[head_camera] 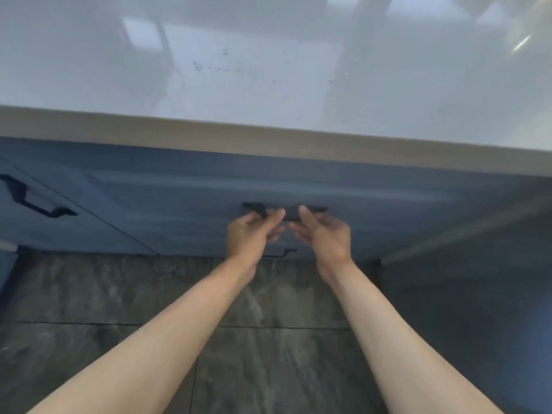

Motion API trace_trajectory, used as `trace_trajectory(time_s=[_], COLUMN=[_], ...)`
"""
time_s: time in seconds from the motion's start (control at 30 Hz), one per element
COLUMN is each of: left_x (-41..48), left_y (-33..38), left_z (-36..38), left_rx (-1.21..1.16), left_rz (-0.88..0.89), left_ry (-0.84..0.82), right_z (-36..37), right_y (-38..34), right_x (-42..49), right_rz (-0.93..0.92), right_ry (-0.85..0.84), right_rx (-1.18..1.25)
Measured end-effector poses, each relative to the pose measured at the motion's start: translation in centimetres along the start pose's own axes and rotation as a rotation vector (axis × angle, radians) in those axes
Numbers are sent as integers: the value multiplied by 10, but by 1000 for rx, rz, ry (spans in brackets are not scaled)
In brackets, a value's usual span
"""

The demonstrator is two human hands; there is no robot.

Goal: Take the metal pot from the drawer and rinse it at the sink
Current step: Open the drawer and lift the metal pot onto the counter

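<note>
Both hands, left hand (249,234) and right hand (324,234), curl loosely at the black handle (291,212) of the shut blue drawer (179,204) under the countertop edge (268,141).

Glossy pale countertop (268,70), matt blue drawer front (179,198), matt black handle (286,210), veined grey stone-look floor tiles (283,354)

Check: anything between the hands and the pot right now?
Yes. The blue drawer front is shut, so no pot shows. Both the left hand and right hand are at its black handle; the blur hides whether they have closed on it.
</note>
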State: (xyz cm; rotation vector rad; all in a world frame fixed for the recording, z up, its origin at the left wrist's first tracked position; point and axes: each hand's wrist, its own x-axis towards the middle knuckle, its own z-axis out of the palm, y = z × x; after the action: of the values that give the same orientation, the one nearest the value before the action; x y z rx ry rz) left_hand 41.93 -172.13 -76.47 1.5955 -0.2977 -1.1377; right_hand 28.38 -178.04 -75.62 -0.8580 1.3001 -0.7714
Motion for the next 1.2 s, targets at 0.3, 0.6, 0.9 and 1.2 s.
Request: trace_trajectory(time_s=[0.3,0.6,0.9,1.2], left_x=[-16,-59,-140,-202], left_y=[-3,-24,-52,-86], left_z=[18,3,-40,-73], left_rx=[-242,-196,40,272], left_rz=[-93,-127,-219,-201], left_ry=[54,75,52,20], right_z=[13,-4,-42,-62], right_y=[3,23,57,91], right_x=[-9,-57,-140,-209], right_rz=[-36,9,95,95], right_ry=[123,117,54,89], right_rx=[-10,-43,-116,-190])
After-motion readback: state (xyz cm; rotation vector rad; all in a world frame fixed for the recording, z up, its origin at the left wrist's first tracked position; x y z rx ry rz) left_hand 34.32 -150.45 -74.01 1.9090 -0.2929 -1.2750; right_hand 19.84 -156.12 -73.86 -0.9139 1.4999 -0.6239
